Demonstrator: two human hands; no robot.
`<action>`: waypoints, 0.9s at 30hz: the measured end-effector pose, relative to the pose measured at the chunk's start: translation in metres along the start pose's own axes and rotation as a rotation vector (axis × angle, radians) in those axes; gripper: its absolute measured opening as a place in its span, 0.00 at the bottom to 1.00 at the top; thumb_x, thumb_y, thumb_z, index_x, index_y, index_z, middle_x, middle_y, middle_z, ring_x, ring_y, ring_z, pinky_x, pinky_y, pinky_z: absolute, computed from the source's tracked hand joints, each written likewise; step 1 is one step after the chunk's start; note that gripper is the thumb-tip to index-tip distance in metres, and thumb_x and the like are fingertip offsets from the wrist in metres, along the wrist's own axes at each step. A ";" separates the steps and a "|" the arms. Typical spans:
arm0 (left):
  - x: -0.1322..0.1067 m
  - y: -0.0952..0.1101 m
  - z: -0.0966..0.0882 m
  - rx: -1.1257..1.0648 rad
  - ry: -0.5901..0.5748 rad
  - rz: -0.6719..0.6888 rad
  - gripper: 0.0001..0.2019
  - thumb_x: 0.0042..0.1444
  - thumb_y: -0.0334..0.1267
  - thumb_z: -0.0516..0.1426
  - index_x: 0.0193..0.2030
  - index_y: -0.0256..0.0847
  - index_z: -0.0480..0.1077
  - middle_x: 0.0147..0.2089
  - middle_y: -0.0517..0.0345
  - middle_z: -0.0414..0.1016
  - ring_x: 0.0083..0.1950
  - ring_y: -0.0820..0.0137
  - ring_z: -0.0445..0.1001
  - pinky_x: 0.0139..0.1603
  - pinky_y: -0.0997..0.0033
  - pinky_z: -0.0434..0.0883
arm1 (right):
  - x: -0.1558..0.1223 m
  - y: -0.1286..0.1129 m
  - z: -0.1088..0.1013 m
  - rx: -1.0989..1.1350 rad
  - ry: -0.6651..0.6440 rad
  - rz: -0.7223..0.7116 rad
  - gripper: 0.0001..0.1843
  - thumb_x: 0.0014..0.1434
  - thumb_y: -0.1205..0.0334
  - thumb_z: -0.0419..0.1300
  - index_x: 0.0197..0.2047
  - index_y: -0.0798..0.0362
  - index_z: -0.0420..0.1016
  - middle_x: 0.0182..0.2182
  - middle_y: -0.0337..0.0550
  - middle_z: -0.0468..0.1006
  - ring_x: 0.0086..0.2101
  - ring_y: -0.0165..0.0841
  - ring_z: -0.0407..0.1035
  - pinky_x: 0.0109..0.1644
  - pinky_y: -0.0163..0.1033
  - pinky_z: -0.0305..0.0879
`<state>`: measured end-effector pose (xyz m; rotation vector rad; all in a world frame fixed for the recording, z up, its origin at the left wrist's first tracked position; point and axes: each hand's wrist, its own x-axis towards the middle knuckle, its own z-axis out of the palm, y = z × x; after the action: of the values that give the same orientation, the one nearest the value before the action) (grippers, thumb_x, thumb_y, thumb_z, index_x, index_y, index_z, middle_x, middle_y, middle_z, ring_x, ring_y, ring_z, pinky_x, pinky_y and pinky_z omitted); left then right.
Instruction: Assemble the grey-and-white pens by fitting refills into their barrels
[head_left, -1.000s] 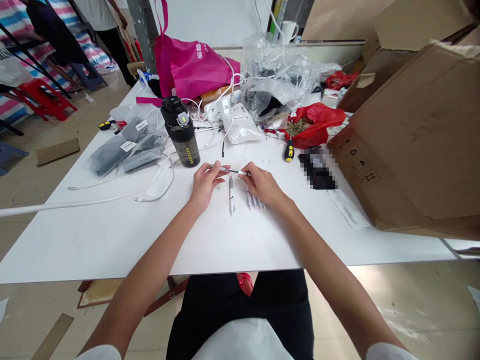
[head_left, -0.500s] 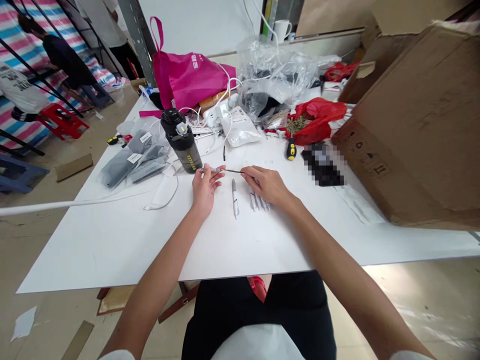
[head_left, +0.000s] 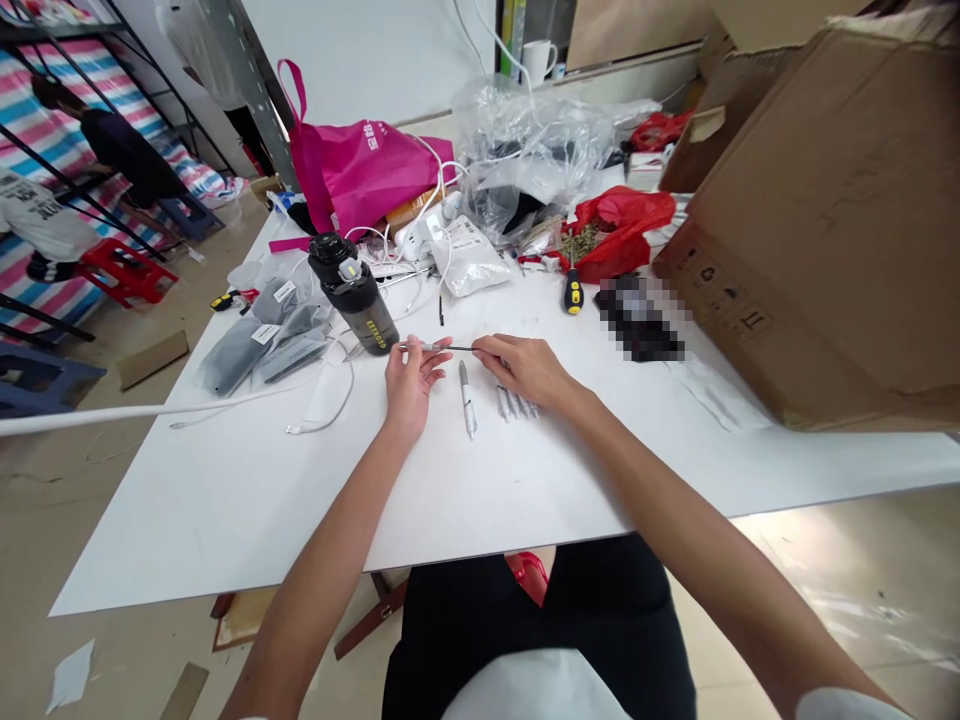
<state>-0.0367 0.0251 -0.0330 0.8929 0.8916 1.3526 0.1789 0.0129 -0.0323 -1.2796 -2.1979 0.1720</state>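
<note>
My left hand [head_left: 409, 390] is closed on a grey-and-white pen barrel [head_left: 434, 347], held level between thumb and fingers. From its right end runs a thin dark ink refill [head_left: 462, 349], and my right hand [head_left: 531, 370] pinches the refill's other end. A white pen with a grey grip [head_left: 468, 402] lies on the table just below the gap between my hands. Several similar pens [head_left: 515, 405] lie side by side under my right hand, partly hidden by it. A black water bottle [head_left: 364, 305] stands close behind my left hand.
Packaged grey items [head_left: 232, 352] and a white cable [head_left: 341, 410] lie left. Behind are a pink bag [head_left: 375, 180], a white packet [head_left: 469, 260], a red bag [head_left: 630, 225] and a screwdriver [head_left: 574, 292]. A large cardboard box [head_left: 817, 260] stands right. People are at far left.
Less of the dark refill shows between my hands, and my right hand has come slightly closer to my left. The whole view has shifted a little.
</note>
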 end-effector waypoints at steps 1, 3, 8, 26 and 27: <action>-0.001 -0.001 0.001 0.010 -0.014 -0.004 0.27 0.62 0.64 0.68 0.44 0.46 0.62 0.48 0.49 0.88 0.44 0.66 0.86 0.40 0.72 0.73 | 0.000 -0.001 0.001 0.000 -0.002 -0.002 0.19 0.82 0.53 0.47 0.57 0.47 0.78 0.44 0.45 0.85 0.34 0.36 0.74 0.34 0.39 0.50; 0.000 -0.003 0.002 0.020 -0.024 0.002 0.28 0.61 0.65 0.68 0.43 0.46 0.62 0.46 0.49 0.88 0.45 0.65 0.87 0.43 0.70 0.75 | 0.000 -0.002 0.002 0.001 -0.006 -0.002 0.19 0.82 0.52 0.48 0.57 0.47 0.78 0.44 0.45 0.85 0.34 0.36 0.73 0.34 0.40 0.49; 0.008 -0.002 -0.006 -0.018 0.076 0.065 0.28 0.60 0.63 0.70 0.44 0.45 0.63 0.44 0.52 0.88 0.43 0.68 0.86 0.51 0.67 0.78 | 0.000 -0.001 0.001 -0.002 0.006 0.022 0.18 0.82 0.49 0.49 0.57 0.48 0.77 0.46 0.46 0.86 0.33 0.37 0.73 0.34 0.40 0.50; 0.000 -0.005 -0.001 0.070 -0.054 0.062 0.25 0.60 0.59 0.71 0.43 0.44 0.66 0.46 0.48 0.87 0.44 0.64 0.87 0.48 0.64 0.79 | -0.001 -0.003 0.002 0.022 -0.025 -0.022 0.18 0.81 0.51 0.49 0.55 0.47 0.78 0.45 0.46 0.85 0.34 0.36 0.72 0.34 0.39 0.49; -0.001 -0.005 0.000 0.075 -0.065 0.060 0.25 0.60 0.58 0.71 0.43 0.44 0.66 0.46 0.48 0.87 0.44 0.64 0.87 0.48 0.63 0.80 | -0.001 -0.004 0.002 0.025 -0.030 -0.026 0.18 0.81 0.51 0.48 0.55 0.48 0.78 0.44 0.46 0.85 0.33 0.36 0.72 0.34 0.39 0.49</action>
<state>-0.0346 0.0243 -0.0378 1.0231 0.8759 1.3413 0.1751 0.0107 -0.0331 -1.2416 -2.2297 0.2096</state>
